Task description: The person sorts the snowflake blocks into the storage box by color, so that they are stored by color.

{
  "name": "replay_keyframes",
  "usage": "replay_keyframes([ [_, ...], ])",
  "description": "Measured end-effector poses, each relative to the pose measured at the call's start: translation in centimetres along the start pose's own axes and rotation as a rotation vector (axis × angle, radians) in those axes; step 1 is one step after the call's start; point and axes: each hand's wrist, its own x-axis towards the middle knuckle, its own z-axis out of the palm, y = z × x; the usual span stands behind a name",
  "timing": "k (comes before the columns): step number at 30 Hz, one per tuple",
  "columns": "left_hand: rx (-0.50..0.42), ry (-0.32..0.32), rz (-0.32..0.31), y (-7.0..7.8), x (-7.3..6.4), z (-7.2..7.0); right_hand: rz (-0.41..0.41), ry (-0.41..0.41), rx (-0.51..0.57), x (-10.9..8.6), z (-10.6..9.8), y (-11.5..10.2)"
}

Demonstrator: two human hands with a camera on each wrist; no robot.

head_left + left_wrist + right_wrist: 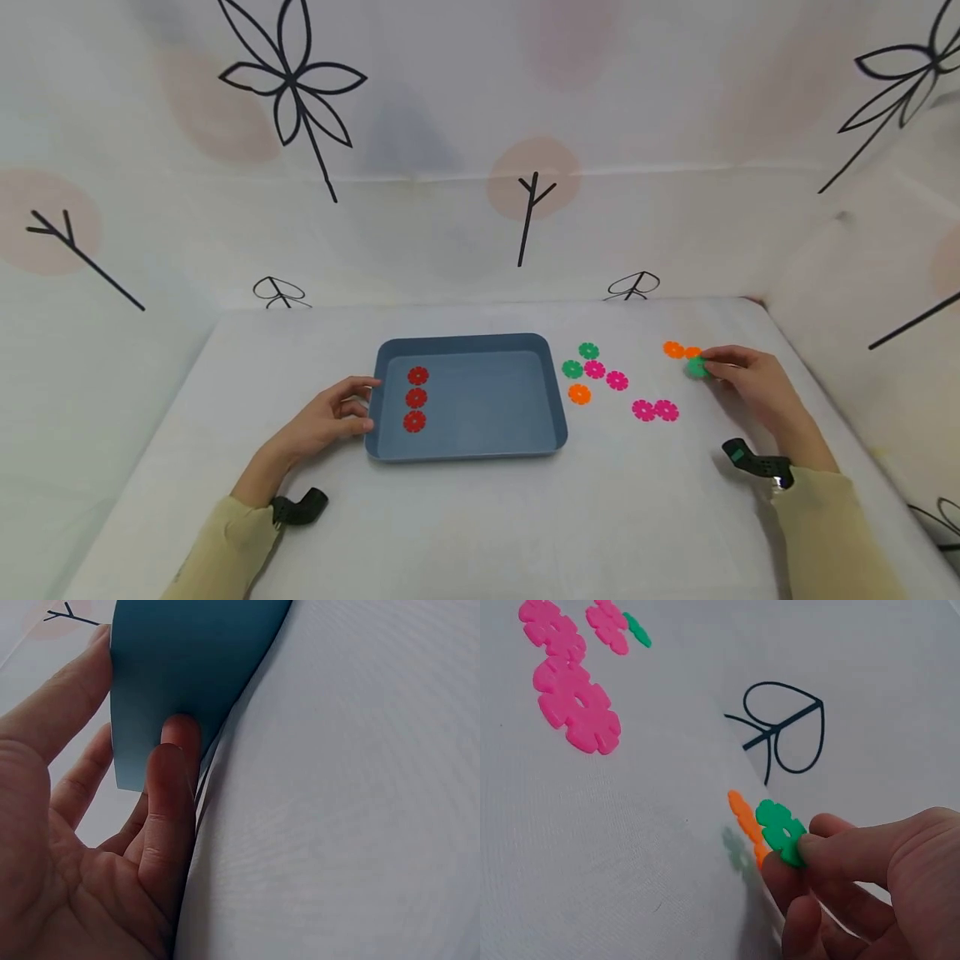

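My right hand (750, 383) pinches a green flower-shaped plastic disc (781, 831) between thumb and fingers, lifted a little off the table with its shadow beneath. Just past it lie two orange flower discs (673, 350), partly overlapped by the held disc and fingers. At the other side, my left hand (326, 419) touches the left wall of a blue-grey tray (480, 457), its fingertips against the outside and rim. Inside the tray, three red flower discs (416, 398) form a column near the left wall.
Right of the tray lie two green discs (572, 369), two pink discs (617, 381) and an orange disc (579, 394). Another pair of pink discs (667, 410) lies nearer my right hand. A white cloth (480, 533) covers the table; patterned fabric walls (420, 242) surround it.
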Motion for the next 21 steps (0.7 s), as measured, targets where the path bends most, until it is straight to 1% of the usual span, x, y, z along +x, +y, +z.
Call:
replay_keyframes([
  [5,0.001,-0.008,0.004,0.0,0.1,0.0,-0.040,-0.011,-0.001,0.0,0.3,-0.6],
  [9,-0.001,-0.009,0.011,-0.1,0.1,0.0,-0.035,-0.026,-0.034,0.1,0.9,-1.5],
  [13,-0.002,-0.011,0.017,-0.1,0.2,0.0,-0.037,-0.039,-0.013,-0.1,1.6,-2.8],
  [17,0.003,-0.010,0.029,-0.2,0.2,-0.1,-0.086,-0.048,0.001,-0.1,2.6,-4.3],
  [21,0.003,-0.012,0.042,-0.3,0.2,-0.1,-0.131,-0.075,0.002,-0.1,3.7,-5.8],
])
